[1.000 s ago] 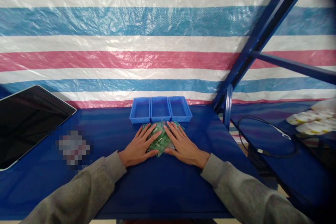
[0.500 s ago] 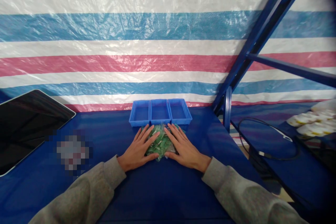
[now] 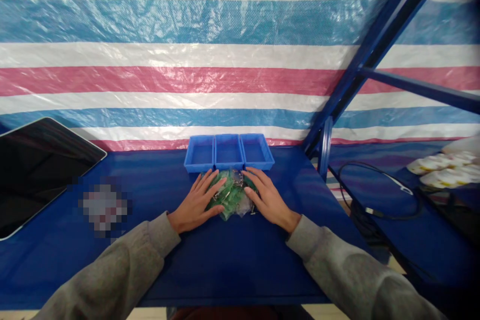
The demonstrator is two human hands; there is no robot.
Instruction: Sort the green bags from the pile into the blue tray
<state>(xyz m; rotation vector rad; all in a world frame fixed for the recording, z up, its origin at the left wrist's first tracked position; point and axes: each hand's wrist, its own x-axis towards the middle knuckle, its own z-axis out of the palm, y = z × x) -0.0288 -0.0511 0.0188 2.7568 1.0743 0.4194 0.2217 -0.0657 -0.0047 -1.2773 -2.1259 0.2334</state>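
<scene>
A loose pile of crinkled green and clear plastic packets [image 3: 230,200] lies on the blue table, with small shiny metal pieces showing among them. Spread over the pile's left side is my left hand [image 3: 195,206], fingers apart and palm down. My right hand [image 3: 270,203] rests at the right side of the pile, its fingers also apart and slightly bent. Beside its thumb, a small metal piece [image 3: 252,209] pokes out. Just behind the pile stand three blue bins [image 3: 228,166] in a row. The parts of the packets under my fingers are hidden.
A dark screen with a white rim [image 3: 101,155] lies at the left. Near it is a pixelated patch. At the right rise a blue metal frame [image 3: 337,95], a black cable [image 3: 378,216] and white-and-yellow items [image 3: 446,167]. A striped plastic sheet [image 3: 206,80] hangs behind.
My right hand has shifted a little outward, uncovering more of the pile and its metal pieces. My left hand stays at the left side. The camera has tilted slightly down.
</scene>
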